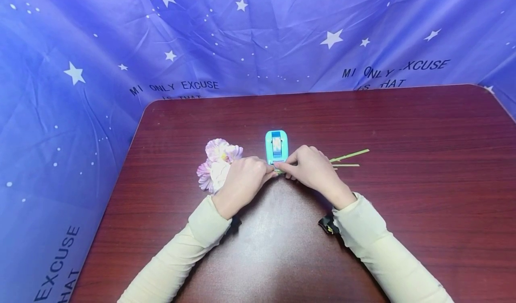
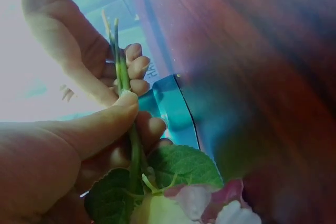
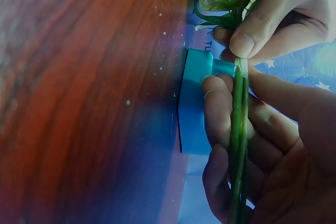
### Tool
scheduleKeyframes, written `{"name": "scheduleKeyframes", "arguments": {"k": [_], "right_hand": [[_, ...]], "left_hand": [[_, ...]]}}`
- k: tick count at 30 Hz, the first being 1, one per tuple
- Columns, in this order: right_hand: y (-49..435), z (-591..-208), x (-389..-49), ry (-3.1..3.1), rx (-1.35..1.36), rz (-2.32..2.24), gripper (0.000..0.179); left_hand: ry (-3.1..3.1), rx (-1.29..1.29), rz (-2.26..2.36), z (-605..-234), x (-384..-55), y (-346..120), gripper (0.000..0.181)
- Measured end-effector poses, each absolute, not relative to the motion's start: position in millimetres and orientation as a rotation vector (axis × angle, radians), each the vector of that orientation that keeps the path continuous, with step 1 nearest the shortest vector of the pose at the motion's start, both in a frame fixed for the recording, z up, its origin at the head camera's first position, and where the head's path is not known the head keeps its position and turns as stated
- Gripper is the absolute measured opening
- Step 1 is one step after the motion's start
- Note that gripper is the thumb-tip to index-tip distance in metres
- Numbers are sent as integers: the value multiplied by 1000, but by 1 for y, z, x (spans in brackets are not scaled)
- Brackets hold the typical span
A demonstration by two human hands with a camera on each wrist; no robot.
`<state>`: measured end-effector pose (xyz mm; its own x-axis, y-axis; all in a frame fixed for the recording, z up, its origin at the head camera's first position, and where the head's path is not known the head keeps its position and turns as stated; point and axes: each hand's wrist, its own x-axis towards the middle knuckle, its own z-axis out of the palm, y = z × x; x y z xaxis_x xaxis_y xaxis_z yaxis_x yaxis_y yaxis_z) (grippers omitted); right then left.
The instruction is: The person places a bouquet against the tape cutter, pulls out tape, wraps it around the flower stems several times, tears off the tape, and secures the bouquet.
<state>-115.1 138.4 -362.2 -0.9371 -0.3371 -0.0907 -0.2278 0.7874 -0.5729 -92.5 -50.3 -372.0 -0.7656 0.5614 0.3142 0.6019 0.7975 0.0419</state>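
Note:
Pale pink and white artificial flowers lie left of centre in the head view, their green stems running out to the right. My left hand pinches the stems between thumb and fingers, just below the green leaves. Close beside it, my right hand curls its fingers round the stems, its thumb near the left thumb. A whitish, shiny band of tape shows on the stems between the two hands. Directly behind the fingertips stands a light-blue tape dispenser, its front edge partly covered by the hands.
A dark red wood-grain table carries everything. Past its far edge hangs a blue-purple cloth with white stars and lettering. Black straps show under the cream sleeves.

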Motion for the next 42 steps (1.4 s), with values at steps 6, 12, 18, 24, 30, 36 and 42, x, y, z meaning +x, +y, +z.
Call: {"name": "scheduleKeyframes", "arguments": {"k": [6,12,18,24,30,36,42], "right_hand": [[137,-362,-116,2797,-427,-833,33],[136,-361,-115,2834,-422,-789,32],[136,-363,-114,2881,-466,-760,32],[136,-362,-114,2876,-467,-778,30],[136,-362,-115,2880,-485,-778,32],[136,-363,-114,2916,-516,-781,28],[136,-363,-113,2934,-512,-778,25]], "left_hand": [[-2713,-882,-209,-372,-93,-50,22],[-2741,-865,-212,-372,-93,-49,23],[-2765,-843,-186,-374,-94,-48,25],[-2780,-844,-202,-373,-95,-47,27],[-2793,-837,-205,-373,-95,-48,27],[-2797,-840,-210,-373,-95,-48,25],[-2799,-846,-205,-371,-95,-47,27]]}}
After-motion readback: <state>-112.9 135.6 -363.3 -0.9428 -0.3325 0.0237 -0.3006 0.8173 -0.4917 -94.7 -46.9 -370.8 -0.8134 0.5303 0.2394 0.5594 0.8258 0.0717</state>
